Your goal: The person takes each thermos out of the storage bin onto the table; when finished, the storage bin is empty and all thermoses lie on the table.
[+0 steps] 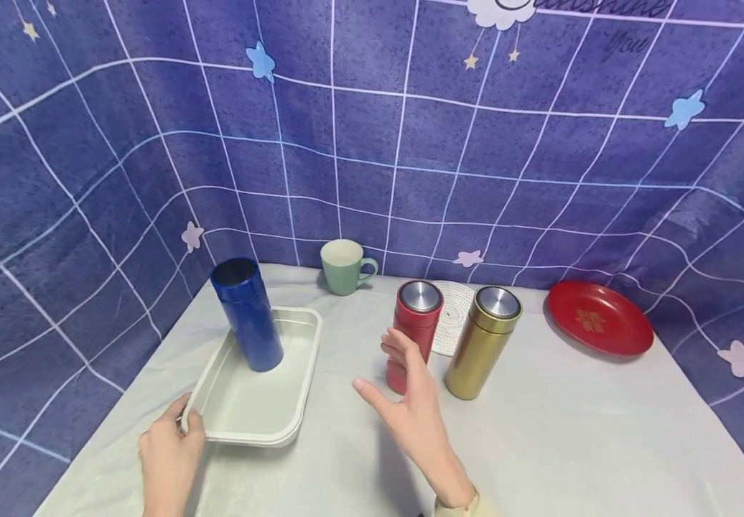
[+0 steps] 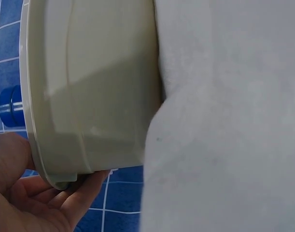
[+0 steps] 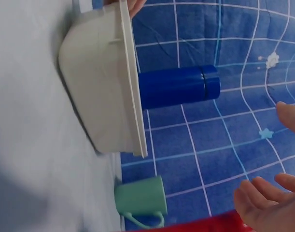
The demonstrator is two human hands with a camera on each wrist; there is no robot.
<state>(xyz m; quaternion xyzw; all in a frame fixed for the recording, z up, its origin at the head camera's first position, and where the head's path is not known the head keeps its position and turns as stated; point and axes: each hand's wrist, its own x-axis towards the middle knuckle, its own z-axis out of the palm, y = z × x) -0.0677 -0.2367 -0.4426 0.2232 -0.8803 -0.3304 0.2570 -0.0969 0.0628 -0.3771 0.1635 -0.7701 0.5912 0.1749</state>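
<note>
Head view, item by item. Tray (image 1: 294, 402): white, lying near the tabletop's left edge toward its front. Blue flask (image 1: 247, 316): upright inside the tray, at its far end. Left hand (image 1: 168, 449): at the tray's near left corner, thumb over the rim and fingers curled under it, gripping. Right hand (image 1: 411, 402): spread and relaxed, palm turned left, holding nothing, its fingertips just in front of the red flask (image 1: 414, 330). Gold flask (image 1: 480, 341): just right of the red one.

Risks, as judged: a lift or tug at that single corner would tilt the tray, and the tall blue flask would likely topple or slide. A sideways brush from the right hand could knock the red flask into the gold one.

Also present: green mug (image 1: 344, 267) at the back edge, red plate (image 1: 598, 317) near the back right corner.
</note>
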